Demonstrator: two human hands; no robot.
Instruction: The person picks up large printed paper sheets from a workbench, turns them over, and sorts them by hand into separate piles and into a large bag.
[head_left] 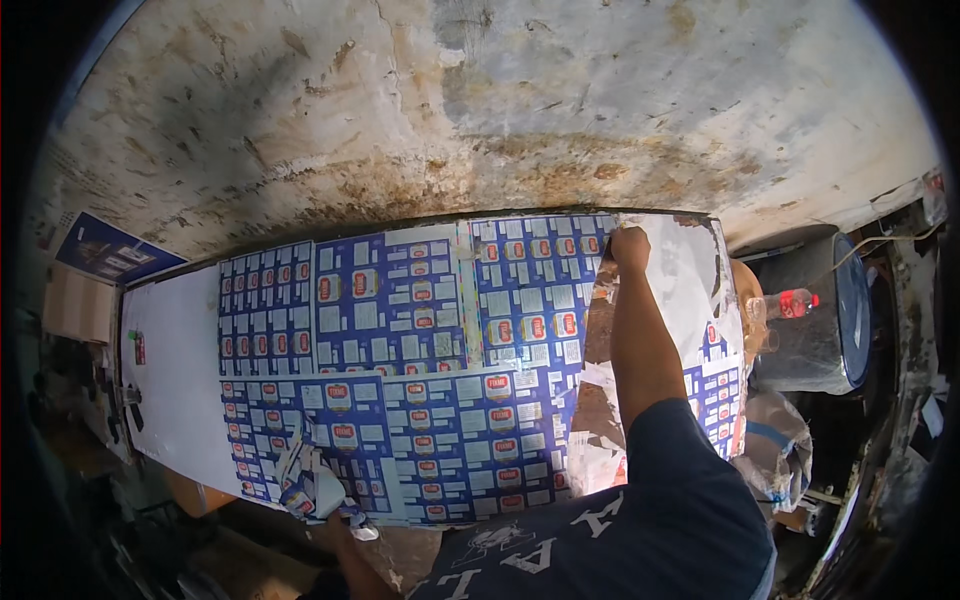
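While your right hand (630, 245) is closed in a fist on the torn edge of the blue printed sheet (420, 340) at upper centre-right of the frame, your left hand (335, 520), low and left of centre, grips a crumpled strip (310, 485) of the same sheet. That sheet covers the worktop (175, 370). A plastic bottle (785, 305) stands at right.

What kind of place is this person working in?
Probably a rough workshop or storeroom. The stained, peeling plaster wall looks bare and worn, a flat table covered in blue printed paper sheets serves as a workbench, and a dark metal drum stands to the right.
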